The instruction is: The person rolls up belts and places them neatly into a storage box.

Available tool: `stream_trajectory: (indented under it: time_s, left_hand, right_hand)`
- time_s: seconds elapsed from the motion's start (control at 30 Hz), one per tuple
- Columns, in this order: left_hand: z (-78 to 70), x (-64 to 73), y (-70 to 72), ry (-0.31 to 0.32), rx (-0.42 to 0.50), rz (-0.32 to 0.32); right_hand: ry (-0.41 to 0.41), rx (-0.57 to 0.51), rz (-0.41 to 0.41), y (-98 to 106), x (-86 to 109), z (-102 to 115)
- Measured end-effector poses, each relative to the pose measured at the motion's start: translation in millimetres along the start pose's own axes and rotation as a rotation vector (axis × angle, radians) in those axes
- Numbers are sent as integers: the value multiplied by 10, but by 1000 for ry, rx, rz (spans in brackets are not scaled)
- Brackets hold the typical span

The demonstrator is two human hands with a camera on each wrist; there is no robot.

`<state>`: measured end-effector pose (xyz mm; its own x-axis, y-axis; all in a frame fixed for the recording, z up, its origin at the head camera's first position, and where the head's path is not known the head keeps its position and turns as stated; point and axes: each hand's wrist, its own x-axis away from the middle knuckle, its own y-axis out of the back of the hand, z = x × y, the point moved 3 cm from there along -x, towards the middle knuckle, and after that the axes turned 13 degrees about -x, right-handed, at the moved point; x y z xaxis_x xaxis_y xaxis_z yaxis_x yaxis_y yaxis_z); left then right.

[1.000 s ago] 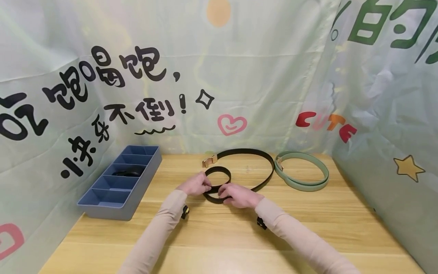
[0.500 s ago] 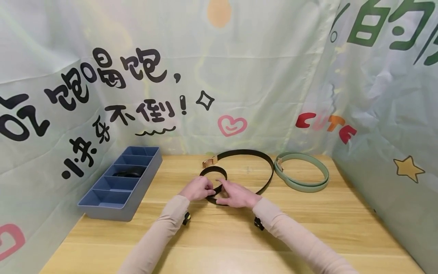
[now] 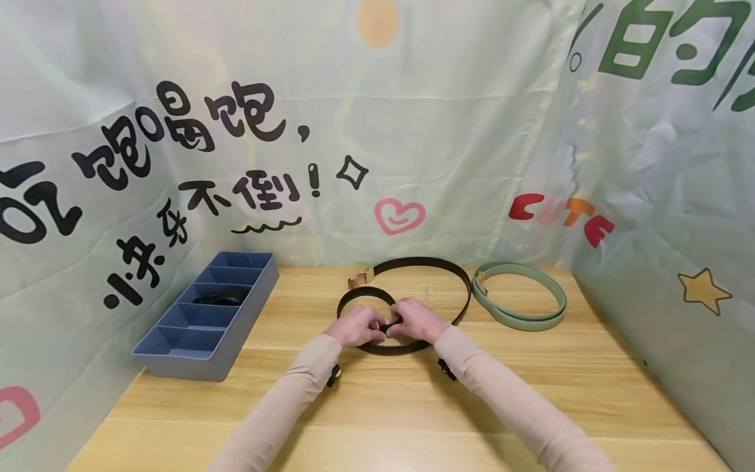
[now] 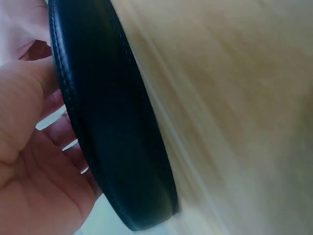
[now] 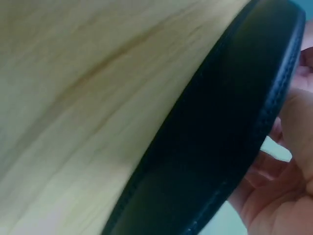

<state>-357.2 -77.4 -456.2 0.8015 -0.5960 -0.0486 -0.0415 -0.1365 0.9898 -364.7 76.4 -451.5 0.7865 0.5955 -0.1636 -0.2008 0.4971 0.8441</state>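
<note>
A black leather belt point(image 3: 422, 261) lies on the table in a large arc, with a smaller loop at its left. Its gold buckle point(image 3: 360, 278) rests at the back left end. My left hand point(image 3: 357, 326) and right hand point(image 3: 416, 319) nearly meet at the front of the loop, each pinching the belt there. In the left wrist view, the stitched black strap point(image 4: 107, 117) runs past the thumb and fingers. The right wrist view has the strap point(image 5: 210, 117) passing in front of that hand's fingers, whose tips are partly hidden.
To the right is a coiled green belt point(image 3: 527, 324), close beside the black belt's arc. A blue-grey divided tray point(image 3: 237, 334) stands at the left, with a black coiled item point(image 3: 221, 297) in a middle compartment. Printed cloth point(image 3: 448, 144) walls the table's back and sides.
My left hand has shifted right, and the right hand has moved slightly right and away from me. The small black loop has widened, its front edge stretching further right.
</note>
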Motion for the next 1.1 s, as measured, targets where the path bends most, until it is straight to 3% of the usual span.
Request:
stream_trajectory:
  time_s: [0.13, 0.27, 0.37, 0.5, 0.6, 0.73, 0.8, 0.97, 1.1]
  left_hand:
    - [-22, -48, 39, 91, -45, -18]
    - [-82, -114, 137, 104, -174, -120]
    - [-88, -154, 172, 126, -289, -147]
    - [25, -194, 138, 212, -348, -64]
    - [150, -214, 108, 245, -315, -30]
    - [261, -210, 125, 232, -267, -1]
    - [265, -203, 142, 197, -237, 70]
    - [190, -182, 171, 148, -132, 258]
    - [134, -211, 162, 148, -150, 236]
  right_hand:
    - [-5, 19, -45, 1, -22, -44]
    - [-10, 30, -98, 10, -26, -94]
    - [63, 43, -109, 8, -34, -100]
    - [130, 48, -72, -3, -56, -103]
    - [76, 2, -16, 8, -75, -137]
    - [37, -38, 91, 40, -134, -140]
    - [47, -36, 128, 55, -162, -128]
    - [39, -7, 59, 39, -213, -149]
    - [27, 12, -16, 2, -253, -140]
